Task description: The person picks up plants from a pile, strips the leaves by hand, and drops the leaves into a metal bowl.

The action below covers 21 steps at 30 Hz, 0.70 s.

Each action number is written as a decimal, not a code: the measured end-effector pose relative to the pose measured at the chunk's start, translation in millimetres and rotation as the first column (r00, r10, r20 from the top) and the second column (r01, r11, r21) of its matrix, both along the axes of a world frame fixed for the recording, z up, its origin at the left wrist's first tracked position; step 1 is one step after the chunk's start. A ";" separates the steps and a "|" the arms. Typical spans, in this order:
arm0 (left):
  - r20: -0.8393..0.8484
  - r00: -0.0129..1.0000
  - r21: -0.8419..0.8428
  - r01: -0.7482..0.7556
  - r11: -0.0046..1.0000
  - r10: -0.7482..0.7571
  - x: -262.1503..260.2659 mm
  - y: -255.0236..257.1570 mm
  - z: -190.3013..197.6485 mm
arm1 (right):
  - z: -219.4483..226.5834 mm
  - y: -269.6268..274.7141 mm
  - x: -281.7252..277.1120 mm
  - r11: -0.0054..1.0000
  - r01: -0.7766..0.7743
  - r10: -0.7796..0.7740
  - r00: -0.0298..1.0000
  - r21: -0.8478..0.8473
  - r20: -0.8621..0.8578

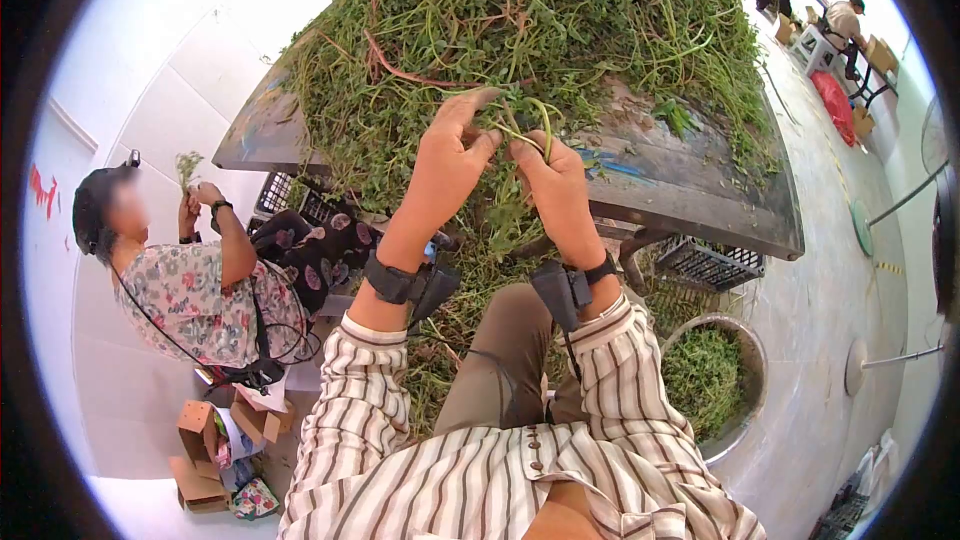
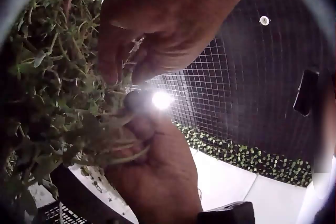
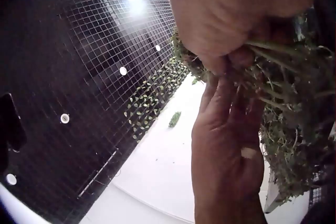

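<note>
Green plant stems (image 1: 545, 118) bend in a loop between my two hands, in front of a large heap of leafy stems (image 1: 560, 10). My right hand (image 1: 558, 185) pinches the stems between thumb and curled fingers; their cut-looking ends stick out past the fingers (image 2: 139, 129) in the left wrist view. My left hand (image 1: 450, 160) is just left of it, thumb and forefinger close together at the stems. In the right wrist view the left hand (image 3: 226, 145) reaches up against the right hand (image 3: 236, 19), its fingertips partly hidden.
The heap covers much of a dark table (image 1: 700, 195). Black crates (image 1: 712, 262) stand beneath it, and a round tub (image 1: 755, 365) of greens is at my right. A seated person (image 1: 210, 270) at left holds a sprig. Cardboard boxes (image 1: 200, 440) lie below; fan stands (image 1: 860, 365) are at right.
</note>
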State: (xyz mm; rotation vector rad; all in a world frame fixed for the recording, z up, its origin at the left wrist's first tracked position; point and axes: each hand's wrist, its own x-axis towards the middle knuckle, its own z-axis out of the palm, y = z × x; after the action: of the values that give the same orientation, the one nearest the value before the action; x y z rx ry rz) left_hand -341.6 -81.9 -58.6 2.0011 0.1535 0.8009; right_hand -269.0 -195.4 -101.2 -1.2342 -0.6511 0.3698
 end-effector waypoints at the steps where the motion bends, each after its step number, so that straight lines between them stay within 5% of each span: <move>1: 0.000 1.000 0.001 0.000 1.000 0.000 -0.5 0.6 -0.7 | 1.5 -0.6 -1.1 1.000 0.000 0.000 1.000 0.001 0.000; 4: -0.127 0.990 -0.077 0.059 0.995 -0.068 -3.1 5.8 -2.9 | 2.2 -0.3 -1.6 0.994 -0.084 0.094 0.985 0.073 -0.145; 9: -0.145 0.987 0.105 -0.047 0.993 0.062 -8.5 10.1 -3.5 | 1.2 3.3 5.7 0.915 -0.223 0.338 0.879 0.337 -0.336; 13: -0.171 0.984 0.212 -0.023 0.977 0.060 -14.4 6.5 -1.8 | 2.7 3.6 5.7 0.924 -0.206 0.320 0.878 0.323 -0.355; 19: -0.142 0.987 0.094 0.091 0.991 -0.077 -20.0 -6.5 0.8 | 6.0 6.8 7.7 0.940 -0.066 0.204 0.895 0.333 -0.397; 21: -0.257 0.966 0.230 0.067 0.971 -0.006 -24.6 -11.8 3.9 | 2.7 8.1 7.2 0.931 -0.050 0.207 0.888 0.361 -0.411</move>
State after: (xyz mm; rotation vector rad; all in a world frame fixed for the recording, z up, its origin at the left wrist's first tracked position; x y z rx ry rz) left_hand -366.2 -93.7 -54.8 2.3242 0.1749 0.5554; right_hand -261.8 -187.3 -98.5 -0.7358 -0.3799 0.6042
